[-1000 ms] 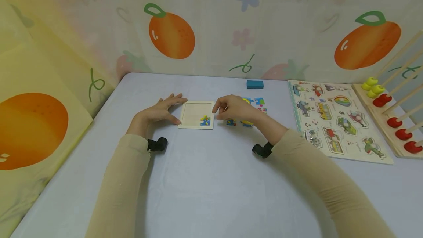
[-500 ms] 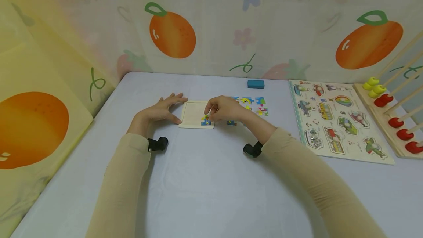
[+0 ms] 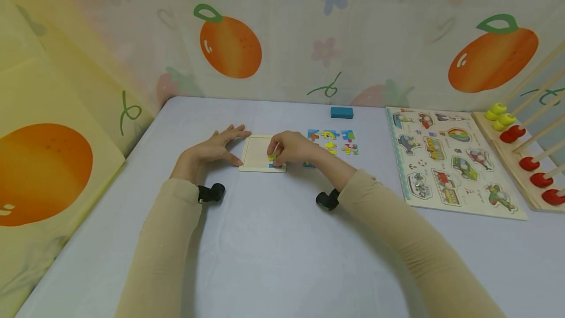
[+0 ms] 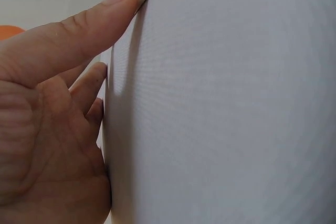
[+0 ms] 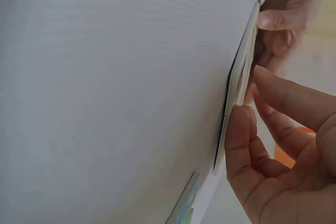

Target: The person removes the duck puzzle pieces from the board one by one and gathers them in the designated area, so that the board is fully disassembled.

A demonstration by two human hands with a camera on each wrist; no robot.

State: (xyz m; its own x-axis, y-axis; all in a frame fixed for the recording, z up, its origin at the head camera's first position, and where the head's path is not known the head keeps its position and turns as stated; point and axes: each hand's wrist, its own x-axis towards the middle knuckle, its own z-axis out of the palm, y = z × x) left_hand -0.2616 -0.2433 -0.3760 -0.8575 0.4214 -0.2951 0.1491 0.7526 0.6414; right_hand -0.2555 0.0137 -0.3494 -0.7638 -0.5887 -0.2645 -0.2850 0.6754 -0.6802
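Observation:
My left hand rests at the left side of a shallow square wooden puzzle tray, fingers spread. In the left wrist view its thumb touches the tray's corner. Inside the tray's lower right corner lies a blue and yellow jigsaw piece. My right hand is over that corner, thumb and curled forefinger pinching the piece, which they partly cover. In the right wrist view the fingertips are down at the tray, a gap between them; the piece itself is hidden there.
Several loose jigsaw pieces lie right of the tray, some behind the right hand. A blue block is at the table's back. Farther right are a vehicle picture board and a wooden bead counter with red and yellow beads.
My right hand has moved left from the tray's right edge onto the piece in its lower right corner, uncovering more loose pieces. The left hand and the tray have stayed put.

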